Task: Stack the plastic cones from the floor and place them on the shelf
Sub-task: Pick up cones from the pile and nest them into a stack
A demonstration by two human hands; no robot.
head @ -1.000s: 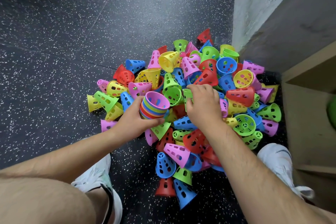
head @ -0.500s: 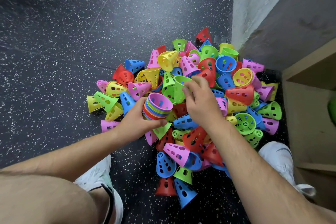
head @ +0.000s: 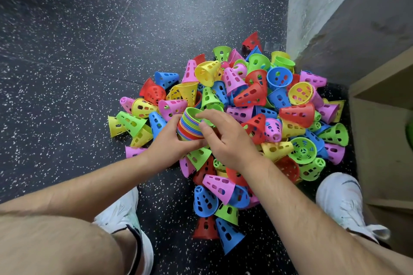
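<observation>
now your left hand (head: 172, 142) curls round the stack (head: 190, 128); your right hand (head: 228, 140) pinches the green cone (head: 194, 112) atop it.

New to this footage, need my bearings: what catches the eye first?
A bright pile of perforated cones sprawls on the dark speckled floor by the wall. In front, the left hand grips a nested stack while the right hand pinches a green cone onto its top. A wooden shelf stands at the right edge.
</observation>
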